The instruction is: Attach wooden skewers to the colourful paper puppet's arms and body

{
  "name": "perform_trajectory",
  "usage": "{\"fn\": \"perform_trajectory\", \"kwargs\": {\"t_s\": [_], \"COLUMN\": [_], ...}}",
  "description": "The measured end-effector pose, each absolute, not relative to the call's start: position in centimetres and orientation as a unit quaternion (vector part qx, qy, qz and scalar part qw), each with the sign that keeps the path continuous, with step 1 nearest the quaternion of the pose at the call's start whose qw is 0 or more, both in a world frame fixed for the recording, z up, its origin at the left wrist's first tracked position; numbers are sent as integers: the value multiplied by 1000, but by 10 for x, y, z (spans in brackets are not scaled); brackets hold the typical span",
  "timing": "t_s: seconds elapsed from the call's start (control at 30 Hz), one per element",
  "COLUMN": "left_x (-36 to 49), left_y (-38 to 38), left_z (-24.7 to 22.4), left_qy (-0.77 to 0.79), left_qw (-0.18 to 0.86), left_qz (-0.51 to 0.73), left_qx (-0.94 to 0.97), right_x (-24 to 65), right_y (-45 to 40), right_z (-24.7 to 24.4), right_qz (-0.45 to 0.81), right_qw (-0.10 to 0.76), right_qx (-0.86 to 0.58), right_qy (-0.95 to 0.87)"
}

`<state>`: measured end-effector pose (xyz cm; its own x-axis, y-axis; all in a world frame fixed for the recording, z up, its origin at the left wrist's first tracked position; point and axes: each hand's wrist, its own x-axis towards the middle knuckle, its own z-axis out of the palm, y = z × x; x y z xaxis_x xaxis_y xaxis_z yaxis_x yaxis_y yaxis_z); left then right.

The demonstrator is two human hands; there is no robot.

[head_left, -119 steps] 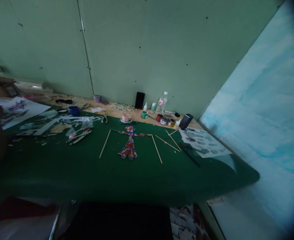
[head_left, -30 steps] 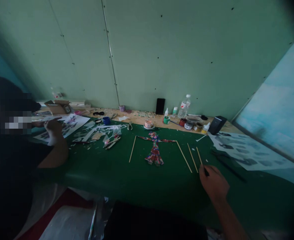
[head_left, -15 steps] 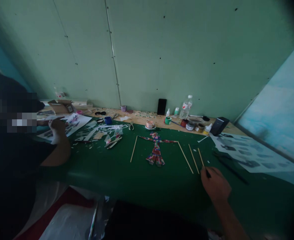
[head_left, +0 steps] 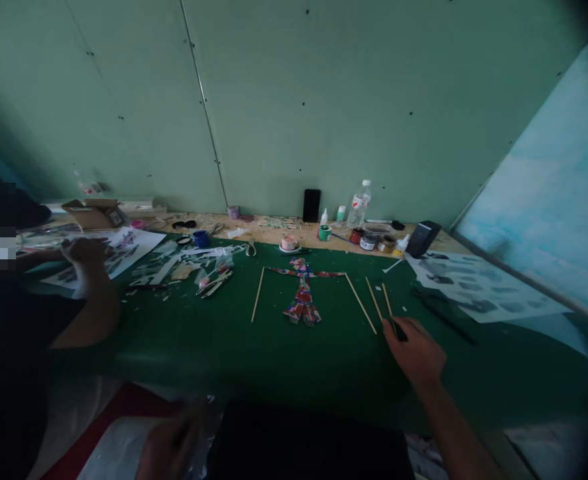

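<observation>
Green matting (head_left: 224, 353) covers the front of the wooden bench (head_left: 269, 233), and on it lies one flat, multicoloured puppet (head_left: 303, 293), arms spread; take it as the clock's centre. Four thin wooden sticks (head_left: 361, 303) lie about it: one slants down from the arm tip at nine, one from the arm tip at three, and two side by side just beyond that.

The person's right hand (head_left: 417, 350), at four o'clock, has its fingers curled at the lower ends of those last two; I cannot tell whether it grips either. The left hand (head_left: 171, 443), between seven and eight, is a blur below the bench's near edge, and whether it is open or closed I cannot tell.

One black phone (head_left: 312, 205) leans on the wall (head_left: 254, 133) at twelve, with one pink pot (head_left: 289, 241) nearer, just short of twelve. Roughly from one to two stand four paint jars (head_left: 357, 235) and one water bottle (head_left: 359, 205). At three, farther out, lies one printed sheet (head_left: 489, 293). At nine, well apart, is a co-worker's hand (head_left: 81, 252).
</observation>
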<state>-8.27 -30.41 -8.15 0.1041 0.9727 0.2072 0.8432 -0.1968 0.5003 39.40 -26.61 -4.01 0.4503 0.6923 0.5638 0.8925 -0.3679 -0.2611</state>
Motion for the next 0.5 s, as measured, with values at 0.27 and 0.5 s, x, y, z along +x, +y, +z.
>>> {"fn": "perform_trajectory", "kwargs": {"t_s": [0.27, 0.5], "left_x": [-16, 30], "left_y": [-161, -110], "left_z": [4, -5], "left_qy": [576, 591], "left_qw": [1, -3], "left_qz": [313, 324], "left_qx": [755, 739], "right_x": [401, 396], "right_y": [-264, -265], "right_z": [-46, -43], "right_qz": [-178, -197], "right_qw": [273, 274], "right_qx": [-800, -790], "right_qy": [-504, -511]}}
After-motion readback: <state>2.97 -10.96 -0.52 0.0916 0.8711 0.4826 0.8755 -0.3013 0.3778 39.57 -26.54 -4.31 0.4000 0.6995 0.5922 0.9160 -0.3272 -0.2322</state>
